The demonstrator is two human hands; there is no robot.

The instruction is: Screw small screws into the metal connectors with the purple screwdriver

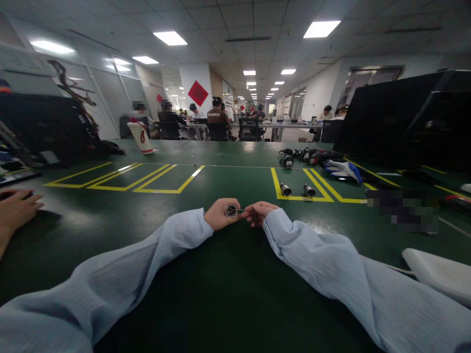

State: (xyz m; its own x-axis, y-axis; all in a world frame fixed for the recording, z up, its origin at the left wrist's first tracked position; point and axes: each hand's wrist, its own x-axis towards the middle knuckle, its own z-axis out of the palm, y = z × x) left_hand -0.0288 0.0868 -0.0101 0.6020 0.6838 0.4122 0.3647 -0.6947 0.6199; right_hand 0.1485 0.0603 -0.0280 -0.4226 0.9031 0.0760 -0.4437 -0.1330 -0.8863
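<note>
My left hand (218, 215) is closed around a round metal connector (230, 211), its open end turned up toward me. Inside the connector's rim small parts show, too fine to make out. From the right, my right hand (260, 212) pinches a thin metal rod (240, 211) that reaches to the connector's rim. Whether the rod's tip is inside or only against the rim I cannot tell. Beyond my right hand, two similar metal fittings, a left one (285, 189) and a right one (309, 190), lie inside a yellow tape outline (275, 184) on the green table (221, 274).
Another person's hand (14, 211) rests at the left edge. More metal fittings (287, 161) and a blue-and-white glove (343, 170) lie at the back right. A dark monitor (390, 120) stands at right, a white cup (141, 138) back left, a white object (437, 274) near right.
</note>
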